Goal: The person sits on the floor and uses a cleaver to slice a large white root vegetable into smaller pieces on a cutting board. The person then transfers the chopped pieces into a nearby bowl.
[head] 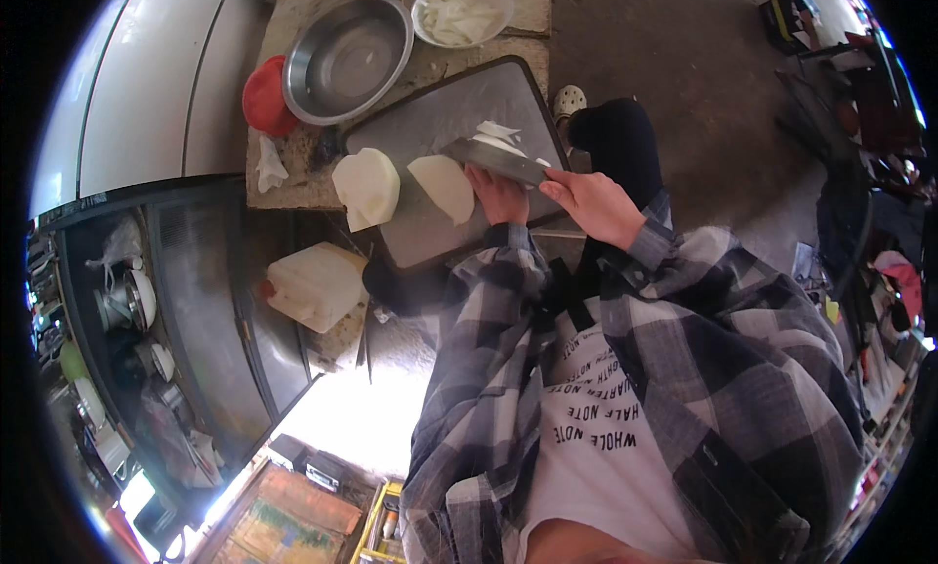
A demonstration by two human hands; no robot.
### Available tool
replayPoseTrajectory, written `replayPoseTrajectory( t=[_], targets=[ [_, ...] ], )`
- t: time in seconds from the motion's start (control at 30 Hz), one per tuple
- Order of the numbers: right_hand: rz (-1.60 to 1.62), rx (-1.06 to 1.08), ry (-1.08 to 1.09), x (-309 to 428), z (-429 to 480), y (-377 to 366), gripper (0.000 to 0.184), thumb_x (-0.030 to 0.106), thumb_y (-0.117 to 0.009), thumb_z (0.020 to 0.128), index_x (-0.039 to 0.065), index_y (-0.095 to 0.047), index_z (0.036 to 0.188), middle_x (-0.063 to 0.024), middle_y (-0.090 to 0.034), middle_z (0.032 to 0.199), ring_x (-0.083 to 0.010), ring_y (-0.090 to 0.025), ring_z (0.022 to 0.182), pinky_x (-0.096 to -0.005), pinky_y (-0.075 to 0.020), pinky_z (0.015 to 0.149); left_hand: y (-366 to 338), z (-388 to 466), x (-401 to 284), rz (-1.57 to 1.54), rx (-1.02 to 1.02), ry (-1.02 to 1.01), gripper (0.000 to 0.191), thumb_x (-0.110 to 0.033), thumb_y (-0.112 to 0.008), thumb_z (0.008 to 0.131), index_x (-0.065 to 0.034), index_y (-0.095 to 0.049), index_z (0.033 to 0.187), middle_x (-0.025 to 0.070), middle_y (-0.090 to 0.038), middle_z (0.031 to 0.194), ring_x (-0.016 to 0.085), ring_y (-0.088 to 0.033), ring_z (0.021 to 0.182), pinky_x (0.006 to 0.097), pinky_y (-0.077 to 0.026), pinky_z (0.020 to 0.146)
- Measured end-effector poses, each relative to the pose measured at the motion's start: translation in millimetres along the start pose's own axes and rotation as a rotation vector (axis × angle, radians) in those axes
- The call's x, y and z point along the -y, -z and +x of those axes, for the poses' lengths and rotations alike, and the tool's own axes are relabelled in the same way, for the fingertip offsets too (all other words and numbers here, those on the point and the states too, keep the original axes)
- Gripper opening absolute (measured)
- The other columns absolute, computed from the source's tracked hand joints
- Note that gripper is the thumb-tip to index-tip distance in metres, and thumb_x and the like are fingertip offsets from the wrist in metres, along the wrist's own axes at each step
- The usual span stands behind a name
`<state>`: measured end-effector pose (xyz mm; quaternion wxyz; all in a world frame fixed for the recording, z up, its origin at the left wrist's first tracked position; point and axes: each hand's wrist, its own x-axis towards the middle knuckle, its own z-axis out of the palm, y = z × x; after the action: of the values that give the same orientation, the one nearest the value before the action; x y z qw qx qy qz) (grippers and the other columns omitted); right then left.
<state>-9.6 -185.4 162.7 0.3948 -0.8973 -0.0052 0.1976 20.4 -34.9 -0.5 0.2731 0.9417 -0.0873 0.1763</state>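
Observation:
My right hand (pixel 597 203) grips the handle of a wide-bladed kitchen knife (pixel 492 159). Its blade lies across the grey cutting board (pixel 421 230) with the dark rim. My left hand (pixel 503 200) is close against the near side of the blade, its fingertips partly hidden; whether it grips anything under there does not show. White vegetable slices (pixel 498 131) lie along the far side of the blade. Beside my left hand is a pale half-round vegetable piece (pixel 445 186). A larger cut chunk (pixel 366 188) sits at the board's left edge.
On the worn wooden table (pixel 315 150) stand a steel basin (pixel 348 58), a red lid-like item (pixel 270 98) and a bowl of white slices (pixel 463 13). A vegetable scrap (pixel 271 164) lies at the table's left. Below is a whitish plastic jug (pixel 319 285). Cabinets (pixel 154 80) line the left.

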Motion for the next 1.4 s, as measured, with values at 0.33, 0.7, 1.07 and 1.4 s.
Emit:
replayPoseTrajectory(
  t=[0.33, 0.7, 1.07, 1.4],
  targets=[
    [0.087, -0.068, 0.132, -25.9, 43.6, -22.0, 0.043, 0.042, -0.041, 0.096, 0.005, -0.06, 0.106, -0.0215, -0.063, 0.085, -0.0407, -0.06, 0.083, -0.0443, -0.0473, 0.07, 8.2, 12.9, -11.5, -0.13, -0.054, 0.101, 0.047, -0.009, -0.055, 0.079, 0.0063, -0.042, 0.122, 0.0281, -0.04, 0.123, 0.047, -0.036, 0.115, 0.0533, -0.03, 0.099],
    [-0.062, -0.011, -0.016, 10.6, -5.2, 8.5, 0.044, 0.038, -0.05, 0.093, 0.002, -0.059, 0.115, -0.0204, -0.061, 0.077, -0.0374, -0.061, 0.075, -0.0397, -0.046, 0.062, -14.7, -4.8, 10.7, -0.028, -0.004, 0.056, 0.046, -0.007, -0.058, 0.073, 0.0004, -0.053, 0.118, 0.0263, -0.041, 0.127, 0.049, -0.032, 0.121, 0.056, -0.026, 0.104],
    [-0.075, -0.083, 0.059, -18.6, 22.1, -18.5, 0.042, 0.043, -0.044, 0.094, 0.004, -0.058, 0.102, -0.0201, -0.062, 0.078, -0.0405, -0.06, 0.075, -0.0463, -0.0457, 0.063, 4.6, 7.1, -14.0, -0.128, -0.083, 0.101, 0.042, -0.002, -0.053, 0.076, 0.0056, -0.047, 0.116, 0.0274, -0.043, 0.12, 0.046, -0.038, 0.115, 0.0536, -0.031, 0.099],
    [0.126, -0.029, 0.042, -20.2, 24.8, 8.4, 0.044, 0.041, -0.044, 0.095, 0.003, -0.061, 0.109, -0.0218, -0.063, 0.081, -0.0392, -0.06, 0.078, -0.0414, -0.0473, 0.065, 10.1, 16.8, -12.2, -0.254, -0.047, 0.042, 0.041, -0.005, -0.055, 0.076, 0.0024, -0.048, 0.115, 0.0222, -0.043, 0.125, 0.044, -0.037, 0.116, 0.0523, -0.029, 0.101]
  ],
)
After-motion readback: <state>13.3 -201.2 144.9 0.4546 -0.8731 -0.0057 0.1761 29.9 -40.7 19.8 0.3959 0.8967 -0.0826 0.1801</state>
